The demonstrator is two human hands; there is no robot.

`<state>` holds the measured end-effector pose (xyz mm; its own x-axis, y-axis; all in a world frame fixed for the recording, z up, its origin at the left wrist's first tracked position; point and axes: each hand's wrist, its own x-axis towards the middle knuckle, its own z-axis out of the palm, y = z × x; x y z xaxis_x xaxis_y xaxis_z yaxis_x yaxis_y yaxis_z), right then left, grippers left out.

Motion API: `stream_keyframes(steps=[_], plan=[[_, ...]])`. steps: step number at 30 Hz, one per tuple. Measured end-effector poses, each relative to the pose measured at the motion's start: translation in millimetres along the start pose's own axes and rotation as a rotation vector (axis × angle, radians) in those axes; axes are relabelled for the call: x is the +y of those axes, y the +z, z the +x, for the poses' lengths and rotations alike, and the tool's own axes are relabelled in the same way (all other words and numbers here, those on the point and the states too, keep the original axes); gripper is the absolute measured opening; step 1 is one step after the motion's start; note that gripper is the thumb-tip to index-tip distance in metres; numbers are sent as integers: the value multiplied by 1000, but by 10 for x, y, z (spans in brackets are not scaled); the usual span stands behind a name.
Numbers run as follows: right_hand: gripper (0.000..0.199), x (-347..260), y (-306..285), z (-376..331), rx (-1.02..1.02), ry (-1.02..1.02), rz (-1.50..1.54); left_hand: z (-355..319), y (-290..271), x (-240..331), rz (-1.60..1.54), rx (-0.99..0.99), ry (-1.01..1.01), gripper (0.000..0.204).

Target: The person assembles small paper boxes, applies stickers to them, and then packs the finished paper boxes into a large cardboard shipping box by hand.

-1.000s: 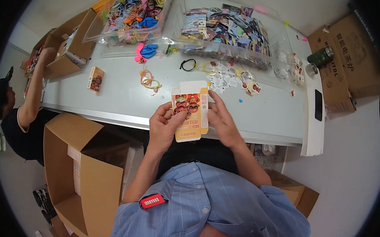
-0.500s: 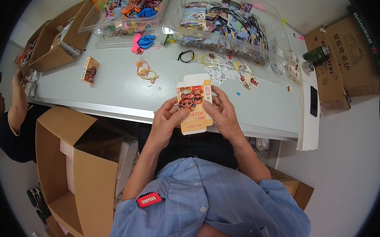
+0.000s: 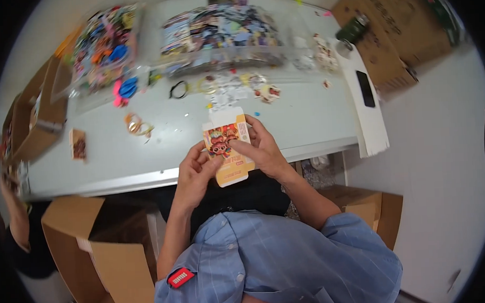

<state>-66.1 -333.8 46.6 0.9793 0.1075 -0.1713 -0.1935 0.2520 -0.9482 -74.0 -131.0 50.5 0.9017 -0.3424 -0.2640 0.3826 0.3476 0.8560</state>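
A small orange-and-white card box (image 3: 233,161) with cartoon figures on its face is held between my two hands, just over the table's near edge. Its end flaps stick out at top and bottom, and it looks flat. My left hand (image 3: 194,172) grips its left side, thumb on the front. On the right edge my right hand (image 3: 268,153) is closed round it, its thumb lying across the printed face. The fingers behind the box are partly hidden. Beyond the hands lie small pale paper pieces (image 3: 225,91), a black hair tie (image 3: 178,90) and small printed cards (image 3: 267,93).
Clear bins of cards (image 3: 221,36) and colourful bands (image 3: 105,44) stand at the back. A folded small box (image 3: 78,144) and hair ties (image 3: 137,125) lie left. A phone (image 3: 365,89) rests at right. Below left is an open carton (image 3: 123,270); another person's arm (image 3: 15,215) shows far left.
The view has turned, so the table's things sit further left and tilted. Both hands still hold the box, which has tilted slightly; my right thumb has moved further across its front.
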Motion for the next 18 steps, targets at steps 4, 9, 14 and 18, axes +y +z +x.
stream_keyframes(steps=[4,9,14,18], plan=[[66,-118,-386,-161,141,-15,152,253,418,-92,27,-135,-75,57],[52,-327,-1203,-346,376,-84,36,497,619,-311,283,-181,4,63],[49,-634,-1856,-172,539,-117,-138,590,501,-385,344,-172,-64,54],[58,-581,-2165,17,641,-56,-865,646,484,-441,328,-128,-95,46]])
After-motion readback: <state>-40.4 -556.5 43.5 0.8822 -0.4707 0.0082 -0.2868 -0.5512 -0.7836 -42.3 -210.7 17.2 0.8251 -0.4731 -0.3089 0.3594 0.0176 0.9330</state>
